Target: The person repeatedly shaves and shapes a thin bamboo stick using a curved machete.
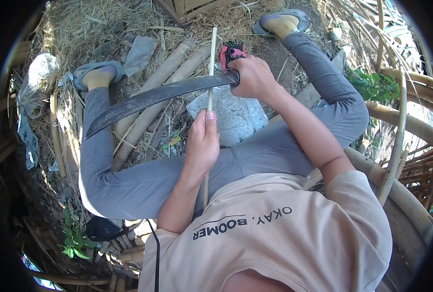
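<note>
While you sat on the straw-covered ground (80,29) with knees spread, your right hand (253,77) was wrapped tight around the handle of the long curved knife (153,100), fingers curled shut on the red-bound grip. Your left hand (202,143) pinched the thin bamboo strip (211,53) between thumb and curled fingers, the thumb lying flat along it.

The main risk, as I judged it, was that thumb. It sat just below the spot where the blade crossed the strip, so a slip or a sudden split in the bamboo could have carried the edge down toward your fingers. A loose pinch would also have let the strip twist under the blade.

The strip ran upright through your left fist: its lower end passed beneath the wrist toward your shirt, and its upper end rose past the blade, over the grey stone (233,117) between your legs and up toward the thick bamboo poles (167,73) lying on the ground.
</note>
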`<state>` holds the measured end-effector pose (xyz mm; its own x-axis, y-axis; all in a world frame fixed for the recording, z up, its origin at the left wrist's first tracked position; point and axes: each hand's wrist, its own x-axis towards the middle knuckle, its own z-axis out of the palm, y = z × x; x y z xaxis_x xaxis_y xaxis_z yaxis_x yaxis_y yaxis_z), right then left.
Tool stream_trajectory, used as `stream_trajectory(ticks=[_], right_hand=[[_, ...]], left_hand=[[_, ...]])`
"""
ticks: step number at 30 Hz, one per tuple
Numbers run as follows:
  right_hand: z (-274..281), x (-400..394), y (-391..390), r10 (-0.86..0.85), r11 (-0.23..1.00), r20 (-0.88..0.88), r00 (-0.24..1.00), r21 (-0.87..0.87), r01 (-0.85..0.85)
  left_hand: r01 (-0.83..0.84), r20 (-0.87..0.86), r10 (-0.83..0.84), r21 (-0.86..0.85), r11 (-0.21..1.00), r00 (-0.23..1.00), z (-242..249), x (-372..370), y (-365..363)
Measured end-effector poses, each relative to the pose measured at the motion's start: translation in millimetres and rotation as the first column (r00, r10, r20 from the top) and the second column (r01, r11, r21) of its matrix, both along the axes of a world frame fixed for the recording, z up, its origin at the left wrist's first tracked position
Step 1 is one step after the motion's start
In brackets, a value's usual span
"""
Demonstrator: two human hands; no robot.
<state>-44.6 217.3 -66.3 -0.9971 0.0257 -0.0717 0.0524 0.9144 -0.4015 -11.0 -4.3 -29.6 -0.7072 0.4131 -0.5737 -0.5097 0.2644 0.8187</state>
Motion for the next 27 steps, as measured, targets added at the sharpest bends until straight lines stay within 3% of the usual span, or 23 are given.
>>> stream_trajectory(ticks=[6,12,15,17,18,19,22,27], right_hand=[[3.1,-1.6,4.5,0.014,1.0,0.038,0.999,0.009,-0.014],[-4.2,-12.4,62.4,-0.238,0.971,-0.021,0.971,0.027,0.238],[-5.9,-5.0,66.2,-0.299,0.937,-0.011,0.954,-0.194,0.291],[-1.8,-3.6,56.9,-0.235,0.953,0.023,0.972,-0.189,0.235],[0.8,-2.9,46.7,-0.199,0.96,0.042,0.979,-0.193,0.204],[3.4,-1.4,34.5,-0.149,0.975,-0.076,0.986,-0.176,0.133],[6.5,-3.1,12.6,0.013,0.998,-0.004,1.0,-0.053,-0.013],[5.0,-4.9,0.4,0.01,1.0,0.115,0.993,-0.013,-0.008]], left_hand=[[0.003,0.007,-0.003,0.031,1.0,1.0,-0.8,0.4,1.6],[-0.06,0.038,0.056,0.129,0.99,0.998,5.3,-0.9,-6.6],[-0.028,0.058,0.017,0.193,0.981,0.998,7.7,-1.0,0.9],[-0.008,0.066,-0.008,0.239,0.971,0.998,8.7,-0.3,4.1],[0.003,0.048,-0.013,0.203,0.979,0.999,7.0,-0.6,4.7],[0.016,0.031,-0.021,0.163,0.986,0.999,3.5,-0.7,4.5],[0.004,0.021,-0.005,0.077,0.997,1.0,-9.4,3.6,-0.9],[0.011,-0.023,-0.012,-0.055,0.998,1.0,-7.5,4.0,-3.7]])
